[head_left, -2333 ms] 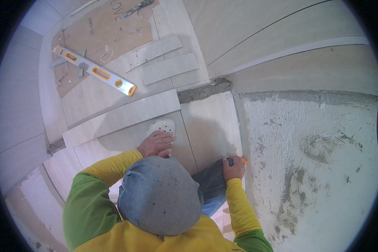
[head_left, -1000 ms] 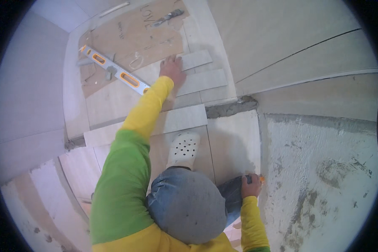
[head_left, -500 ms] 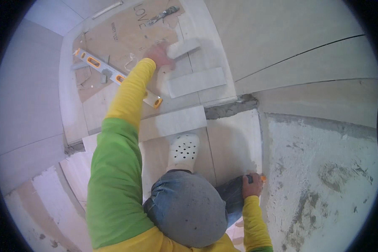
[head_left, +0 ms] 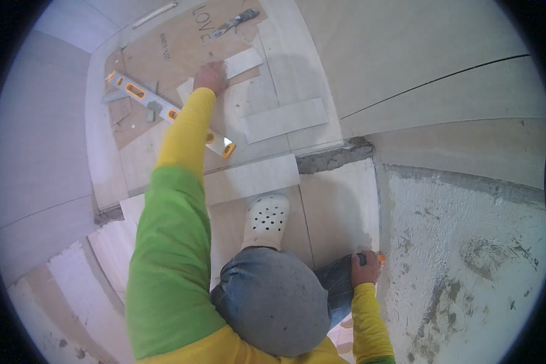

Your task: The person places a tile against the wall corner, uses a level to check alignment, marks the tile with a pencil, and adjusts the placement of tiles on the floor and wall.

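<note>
My left hand (head_left: 211, 77) reaches forward over the cardboard (head_left: 176, 51) and is closed on a short pale tile strip (head_left: 244, 63). The strip shows on both sides of the hand. A spirit level (head_left: 145, 95) with orange-rimmed openings lies aslant beside my left forearm, partly hidden under the sleeve. My right hand (head_left: 365, 267) is low at the right, by my leg, with its fingers wrapped round a black and orange tool (head_left: 362, 259). Most of that tool is covered, so its kind cannot be made out.
Another cut tile strip (head_left: 285, 120) lies on the tiled step, and a longer one (head_left: 253, 179) lies along its near edge. A dirty trowel-like tool (head_left: 235, 22) rests on the far cardboard. A rough mortar gap (head_left: 333, 159) runs beside my white clog (head_left: 267, 219).
My left hand has moved left and slightly away from me, carrying the short tile strip over the cardboard. My right hand has stayed nearly in place.
</note>
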Available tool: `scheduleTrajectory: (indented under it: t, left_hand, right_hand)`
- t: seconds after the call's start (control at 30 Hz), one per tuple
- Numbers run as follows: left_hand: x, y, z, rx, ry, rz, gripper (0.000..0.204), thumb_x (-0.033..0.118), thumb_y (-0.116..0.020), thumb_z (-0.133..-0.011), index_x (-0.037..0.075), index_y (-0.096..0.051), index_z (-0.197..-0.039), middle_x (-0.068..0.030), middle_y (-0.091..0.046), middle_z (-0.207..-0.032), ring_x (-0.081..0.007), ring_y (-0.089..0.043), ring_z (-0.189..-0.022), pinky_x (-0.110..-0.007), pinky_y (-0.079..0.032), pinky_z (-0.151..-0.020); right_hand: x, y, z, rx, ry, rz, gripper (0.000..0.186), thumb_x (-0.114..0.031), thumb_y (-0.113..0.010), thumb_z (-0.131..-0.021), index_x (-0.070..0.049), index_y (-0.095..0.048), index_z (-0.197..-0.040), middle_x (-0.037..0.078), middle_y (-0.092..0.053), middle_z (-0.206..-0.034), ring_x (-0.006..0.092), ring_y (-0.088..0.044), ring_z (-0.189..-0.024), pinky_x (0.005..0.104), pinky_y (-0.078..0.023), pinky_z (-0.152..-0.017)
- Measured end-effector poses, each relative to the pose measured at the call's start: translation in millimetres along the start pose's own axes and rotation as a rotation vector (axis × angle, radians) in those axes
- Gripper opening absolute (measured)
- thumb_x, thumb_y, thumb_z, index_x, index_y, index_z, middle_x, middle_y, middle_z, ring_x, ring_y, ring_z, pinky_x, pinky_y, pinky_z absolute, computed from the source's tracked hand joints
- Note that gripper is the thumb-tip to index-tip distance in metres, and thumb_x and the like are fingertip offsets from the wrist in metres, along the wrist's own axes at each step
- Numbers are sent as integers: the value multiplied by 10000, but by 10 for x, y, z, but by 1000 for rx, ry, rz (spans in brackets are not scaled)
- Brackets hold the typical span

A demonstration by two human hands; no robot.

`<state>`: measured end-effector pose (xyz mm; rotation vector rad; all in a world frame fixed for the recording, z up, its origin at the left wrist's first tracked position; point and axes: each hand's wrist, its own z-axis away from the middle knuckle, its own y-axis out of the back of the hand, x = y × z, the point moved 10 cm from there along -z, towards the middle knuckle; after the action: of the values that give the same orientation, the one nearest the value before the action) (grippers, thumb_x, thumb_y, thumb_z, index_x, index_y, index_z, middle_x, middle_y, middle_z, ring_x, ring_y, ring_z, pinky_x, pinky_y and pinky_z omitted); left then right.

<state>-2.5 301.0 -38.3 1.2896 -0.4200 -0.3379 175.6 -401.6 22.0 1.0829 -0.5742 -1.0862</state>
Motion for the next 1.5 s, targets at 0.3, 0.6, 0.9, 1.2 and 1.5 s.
scheduleTrajectory:
  t: [0.3, 0.6, 0.9, 1.2, 1.5]
  left_hand:
    - [210, -157, 509, -75, 103, -139, 864, 496, -753, -711, 217, -373, -1435, -151, -228, -1546, -343, -130, -1456, -571, -193, -1130]
    - [266, -29, 686, 94, 160, -70, 590, 359, -606, -861, 219, -423, -1404, -93, -278, -1539, -303, -172, -1452, -578, -175, -1131]
    - [499, -142, 584, -101, 53, 217, 575, 173, -609, -801, 199, -472, -1358, -123, -487, -1394, -322, -421, -1308, -491, -301, -1103]
    - [1457, -376, 1063, -16, -440, 269, 700, 355, -724, -720, 138, -474, -1337, -159, -500, -1370, -350, -468, -1250, -455, -393, -1034]
    - [1766, -318, 1316, 24, -435, 163, 679, 351, -775, -694, 105, -501, -1265, -136, -557, -1232, -317, -483, -1209, -469, -407, -968]
  right_hand:
    - [-4, 33, 17, 21, 12, -15, 409, -380, -679, -789, -86, -650, -1072, 152, -576, -1237, 357, -504, -1162, 479, -392, -996]
    - [39, 34, 38, 39, 8, -20, 401, -379, -681, -788, -85, -652, -1060, 159, -575, -1239, 363, -493, -1178, 474, -377, -1012]
    - [88, -12, 18, 74, 58, -21, 414, -384, -689, -773, -83, -657, -1056, 153, -595, -1216, 339, -516, -1164, 467, -377, -1016]
    - [14, 44, 23, 142, 81, -5, 348, -343, -695, -775, -85, -669, -1006, 136, -628, -1141, 336, -550, -1100, 433, -407, -985]
    - [-3, 44, 9, 53, 34, -26, 391, -364, -690, -772, -99, -667, -1059, 152, -598, -1212, 356, -519, -1158, 472, -397, -1003]
